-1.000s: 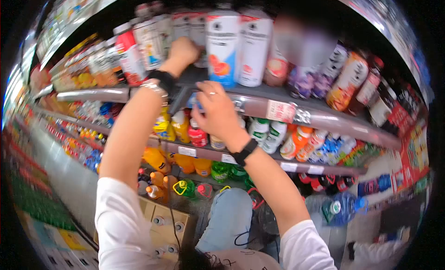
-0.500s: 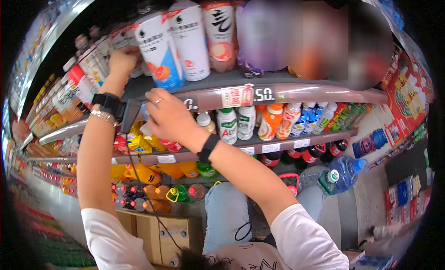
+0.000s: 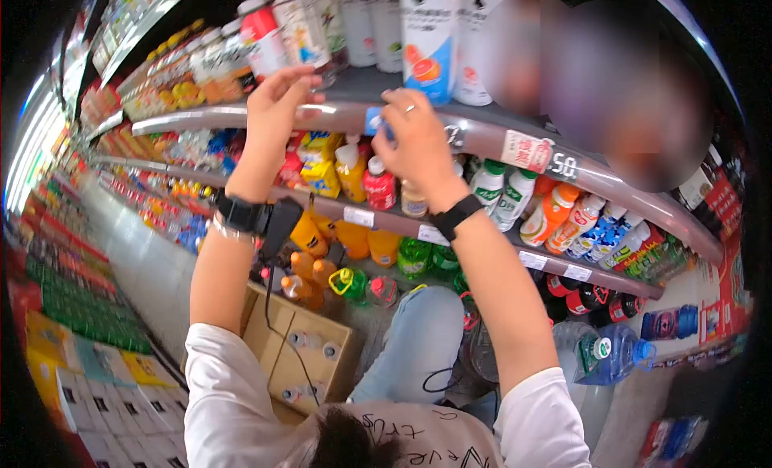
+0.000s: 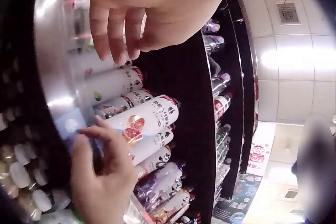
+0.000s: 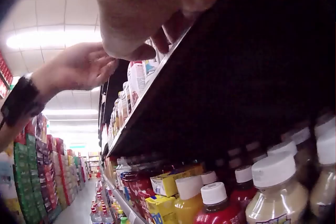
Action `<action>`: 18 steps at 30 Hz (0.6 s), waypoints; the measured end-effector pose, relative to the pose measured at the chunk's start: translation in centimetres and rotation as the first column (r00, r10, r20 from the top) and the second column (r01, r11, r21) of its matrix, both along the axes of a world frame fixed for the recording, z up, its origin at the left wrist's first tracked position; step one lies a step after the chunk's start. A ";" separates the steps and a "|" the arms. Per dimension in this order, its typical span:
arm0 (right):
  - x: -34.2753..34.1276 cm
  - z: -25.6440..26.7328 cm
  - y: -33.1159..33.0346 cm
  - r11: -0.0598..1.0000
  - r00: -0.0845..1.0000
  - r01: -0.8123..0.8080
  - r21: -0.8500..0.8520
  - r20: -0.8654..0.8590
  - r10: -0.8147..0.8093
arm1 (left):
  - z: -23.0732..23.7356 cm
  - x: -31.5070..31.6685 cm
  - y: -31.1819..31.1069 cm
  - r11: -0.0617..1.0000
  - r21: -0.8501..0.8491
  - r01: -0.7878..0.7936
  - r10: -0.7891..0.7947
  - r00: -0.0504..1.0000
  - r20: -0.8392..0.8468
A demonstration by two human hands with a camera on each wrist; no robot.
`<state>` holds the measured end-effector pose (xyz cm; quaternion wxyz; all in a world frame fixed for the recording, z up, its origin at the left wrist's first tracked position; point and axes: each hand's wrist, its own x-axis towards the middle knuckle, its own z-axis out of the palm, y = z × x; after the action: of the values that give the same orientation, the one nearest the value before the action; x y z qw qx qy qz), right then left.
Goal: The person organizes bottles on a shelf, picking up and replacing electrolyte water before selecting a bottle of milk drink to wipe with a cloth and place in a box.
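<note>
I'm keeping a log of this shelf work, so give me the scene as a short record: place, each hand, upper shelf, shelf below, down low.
Place: shop aisle
Left hand: raised before the upper shelf, holding nothing
Right hand: at the shelf edge by a blue tag; grip unclear
Upper shelf: white bottle with orange fruit picture, among others
Shelf below: yellow packets, red bottle
Down low: open carton beside a jeans leg

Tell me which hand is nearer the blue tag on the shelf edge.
Right. In the head view, the right hand is close beside the blue tag, on its right. The left hand is farther away, to its left and apart from it.
</note>
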<state>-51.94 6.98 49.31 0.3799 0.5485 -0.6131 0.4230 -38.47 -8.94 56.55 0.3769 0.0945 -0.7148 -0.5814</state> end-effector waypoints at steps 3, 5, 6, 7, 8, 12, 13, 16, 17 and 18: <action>-0.4 -0.3 -0.3 0.998 0.996 0.063 0.009 -0.069 -0.062 | -6.1 7.5 -0.7 0.994 0.068 -0.090 0.083 0.992 0.093; -0.4 -0.4 -0.4 0.997 0.992 0.080 0.011 -0.101 -0.078 | -11.8 12.7 -2.6 0.979 0.072 -0.191 0.174 0.965 0.198; 0.4 -0.1 -0.2 0.993 0.987 0.115 0.036 -0.114 -0.111 | -14.8 15.4 -3.4 0.964 0.087 -0.252 0.221 0.938 0.268; 1.2 -0.2 -0.3 0.982 0.973 0.184 0.039 -0.150 -0.176 | -17.9 18.4 -4.1 0.945 0.101 -0.311 0.261 0.904 0.339; 2.7 -0.4 -0.6 0.989 0.985 0.137 0.061 -0.116 -0.130 | -21.5 21.7 -4.9 0.938 0.089 -0.336 0.273 0.871 0.409; 11.1 -5.1 -1.6 0.981 0.993 -0.084 0.177 0.101 0.066 | -31.2 31.7 -3.9 0.853 0.183 -0.489 0.270 0.713 0.647; 13.2 -7.0 -2.0 0.960 0.963 -0.170 0.224 0.246 0.113 | -32.6 33.5 -2.8 0.804 0.234 -0.547 0.256 0.673 0.694; 18.5 -13.1 -3.0 0.883 0.880 -0.343 0.322 0.438 0.182 | -37.7 36.8 -0.4 0.808 0.157 -0.568 0.203 0.519 0.830; 20.0 -15.2 -3.4 0.874 0.860 -0.376 0.309 0.468 0.205 | -39.2 37.6 0.2 0.822 0.152 -0.549 0.173 0.496 0.851; 21.0 -17.4 -3.6 0.838 0.849 -0.404 0.367 0.492 0.194 | -40.5 38.0 1.2 0.836 0.151 -0.527 0.140 0.472 0.871</action>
<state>-30.96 3.40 31.90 0.0204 0.6046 -0.6678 0.4336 -0.46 -7.75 16.08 0.0727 0.5741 -0.6363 -0.5102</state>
